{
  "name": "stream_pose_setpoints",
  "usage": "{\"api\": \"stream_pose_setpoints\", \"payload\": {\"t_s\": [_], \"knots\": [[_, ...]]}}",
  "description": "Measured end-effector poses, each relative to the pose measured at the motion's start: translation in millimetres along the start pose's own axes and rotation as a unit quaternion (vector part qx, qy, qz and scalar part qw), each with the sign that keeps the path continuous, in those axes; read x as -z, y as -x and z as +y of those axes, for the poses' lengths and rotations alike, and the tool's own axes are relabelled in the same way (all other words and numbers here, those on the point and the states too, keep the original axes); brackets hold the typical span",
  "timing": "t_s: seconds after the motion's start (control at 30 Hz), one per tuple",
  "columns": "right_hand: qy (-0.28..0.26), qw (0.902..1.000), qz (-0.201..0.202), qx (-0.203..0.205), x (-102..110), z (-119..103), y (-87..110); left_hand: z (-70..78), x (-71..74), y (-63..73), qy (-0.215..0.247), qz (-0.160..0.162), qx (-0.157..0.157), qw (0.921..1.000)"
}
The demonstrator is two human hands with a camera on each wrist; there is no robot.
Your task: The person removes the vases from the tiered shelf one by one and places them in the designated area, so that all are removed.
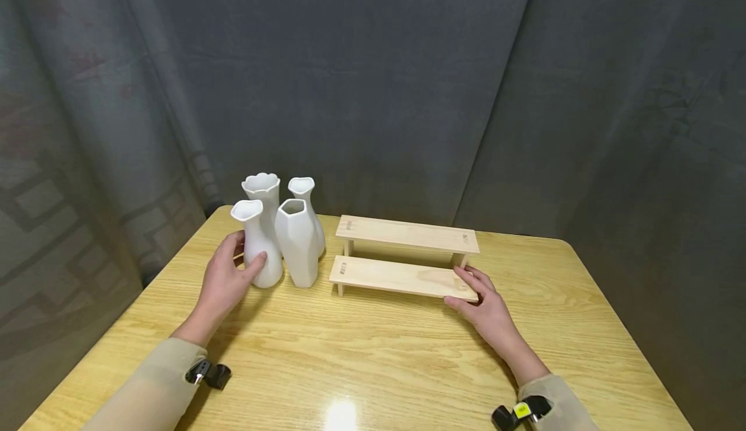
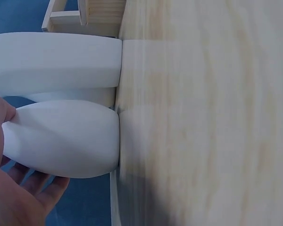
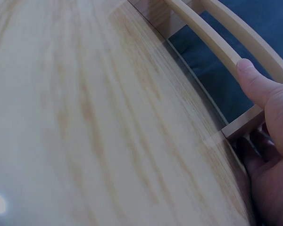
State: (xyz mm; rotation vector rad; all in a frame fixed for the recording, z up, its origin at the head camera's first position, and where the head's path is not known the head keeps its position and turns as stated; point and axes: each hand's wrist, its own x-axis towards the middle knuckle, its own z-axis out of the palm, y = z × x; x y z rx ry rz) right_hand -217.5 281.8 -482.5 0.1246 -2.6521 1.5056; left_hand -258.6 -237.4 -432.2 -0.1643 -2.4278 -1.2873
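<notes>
My left hand (image 1: 226, 277) grips a white vase (image 1: 267, 269) with a flared mouth, thumb on one side and fingers round the other. In the left wrist view this vase stands upright with its base on the table. Close to its right is a faceted white vase (image 1: 298, 246) with an angular opening. Behind them rise a scallop-rimmed white vase (image 1: 262, 188) and a slim-necked white vase (image 1: 302, 188). My right hand (image 1: 488, 311) holds the right end of a two-tier wooden stand (image 1: 396, 276), thumb at the lower board's front edge, fingers around its end.
All of this stands on a wood-grain table (image 1: 350, 360). A grey curtain (image 1: 350, 81) hangs right behind the table's far edge and along its sides. The stand's upper board (image 1: 408, 233) sits higher and farther back than the lower one.
</notes>
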Motion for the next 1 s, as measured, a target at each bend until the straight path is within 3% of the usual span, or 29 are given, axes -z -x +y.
{"api": "stream_pose_setpoints", "payload": {"t_s": [0.63,0.73,0.9,1.0], "knots": [[0.007,0.9999,0.009,-0.004,-1,2,1.9,3.5,1.2,-1.4,0.000,-0.016,0.008,0.9998],[0.006,1.0000,0.007,0.000,0,3,2.1,6.2,2.5,1.1,-0.006,0.007,-0.001,1.0000],[-0.012,0.9998,-0.006,0.014,3,2,3.2,28.3,6.4,15.9,-0.043,0.087,-0.018,0.9951],[-0.027,0.9989,-0.011,0.036,7,-4,6.0,47.6,4.6,29.0,-0.065,0.141,-0.067,0.9856]]}}
